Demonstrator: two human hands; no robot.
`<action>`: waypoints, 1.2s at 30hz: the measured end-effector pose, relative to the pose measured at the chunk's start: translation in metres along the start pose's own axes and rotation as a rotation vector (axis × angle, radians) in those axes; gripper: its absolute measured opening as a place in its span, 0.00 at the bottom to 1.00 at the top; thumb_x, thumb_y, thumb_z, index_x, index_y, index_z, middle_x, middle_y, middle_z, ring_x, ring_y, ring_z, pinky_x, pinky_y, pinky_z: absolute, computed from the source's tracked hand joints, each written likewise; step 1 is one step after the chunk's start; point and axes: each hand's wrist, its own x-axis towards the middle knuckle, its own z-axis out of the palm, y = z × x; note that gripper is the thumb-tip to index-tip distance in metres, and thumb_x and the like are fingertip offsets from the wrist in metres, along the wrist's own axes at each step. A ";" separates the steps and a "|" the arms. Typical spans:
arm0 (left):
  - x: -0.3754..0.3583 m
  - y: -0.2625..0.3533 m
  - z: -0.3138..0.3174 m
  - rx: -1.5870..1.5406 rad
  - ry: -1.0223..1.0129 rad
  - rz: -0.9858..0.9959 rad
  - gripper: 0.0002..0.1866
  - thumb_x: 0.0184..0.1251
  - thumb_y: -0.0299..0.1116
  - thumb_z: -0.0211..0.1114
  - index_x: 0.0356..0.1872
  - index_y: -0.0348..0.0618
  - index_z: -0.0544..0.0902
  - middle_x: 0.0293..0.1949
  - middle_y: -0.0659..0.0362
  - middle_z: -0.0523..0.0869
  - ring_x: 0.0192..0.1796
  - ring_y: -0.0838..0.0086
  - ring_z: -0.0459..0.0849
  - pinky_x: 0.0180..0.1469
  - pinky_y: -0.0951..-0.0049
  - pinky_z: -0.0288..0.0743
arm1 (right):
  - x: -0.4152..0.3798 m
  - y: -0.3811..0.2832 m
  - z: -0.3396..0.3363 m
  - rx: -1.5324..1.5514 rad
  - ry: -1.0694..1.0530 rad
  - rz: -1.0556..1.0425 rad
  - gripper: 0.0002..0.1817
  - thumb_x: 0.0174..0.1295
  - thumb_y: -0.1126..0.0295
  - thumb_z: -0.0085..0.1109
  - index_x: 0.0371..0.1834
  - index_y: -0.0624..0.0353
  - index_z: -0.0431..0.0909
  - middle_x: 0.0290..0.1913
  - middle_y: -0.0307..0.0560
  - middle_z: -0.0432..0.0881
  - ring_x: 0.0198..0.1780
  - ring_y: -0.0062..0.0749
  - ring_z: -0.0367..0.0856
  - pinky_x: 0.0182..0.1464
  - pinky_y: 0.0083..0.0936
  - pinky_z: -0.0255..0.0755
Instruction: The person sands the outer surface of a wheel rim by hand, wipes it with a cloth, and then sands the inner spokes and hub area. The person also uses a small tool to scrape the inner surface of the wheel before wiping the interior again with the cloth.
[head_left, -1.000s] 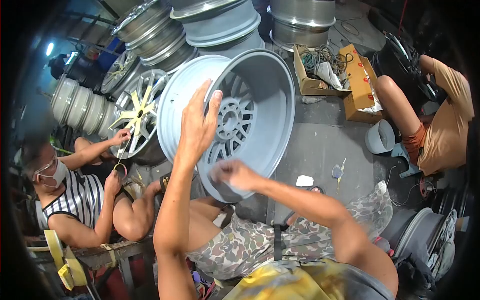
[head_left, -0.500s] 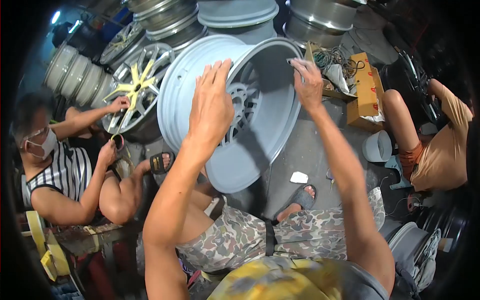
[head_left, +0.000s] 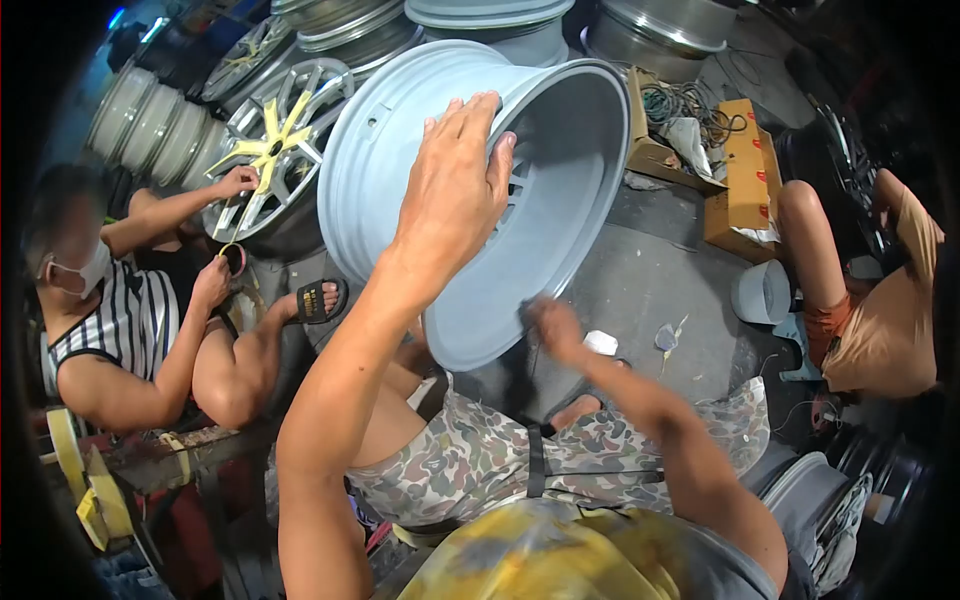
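Observation:
A grey-coated car wheel rim (head_left: 375, 165) stands tilted on the floor before me, its hollow barrel facing right and towards me. My left hand (head_left: 455, 185) grips its upper near edge, fingers over the outside and thumb at the inner side. My right hand (head_left: 556, 330) is at the lower right edge of the wheel, smeared by motion, with the fingers curled. Something small and dark shows at its fingertips, too blurred to name. The wheel's spokes are mostly hidden behind my left hand.
To the left, a masked person (head_left: 120, 330) works with yellow tape on a spoked wheel (head_left: 285, 205). Another person (head_left: 885, 320) sits at right near a white bucket (head_left: 762, 293). Stacked wheels (head_left: 490, 15) stand behind; cardboard boxes (head_left: 735, 190) hold cables.
My right hand has swept from the wheel's upper right edge down to its lower edge. The wheel has shifted slightly up and right in view; my left hand stays on its edge.

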 end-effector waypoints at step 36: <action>-0.275 -0.189 -0.175 0.117 -0.973 -0.719 0.14 0.63 0.36 0.70 0.37 0.32 0.86 0.31 0.54 0.87 0.35 0.70 0.84 0.38 0.69 0.79 | -0.106 0.077 0.026 -0.313 0.008 0.628 0.17 0.60 0.63 0.66 0.53 0.49 0.82 0.62 0.46 0.73 0.64 0.43 0.73 0.58 0.40 0.74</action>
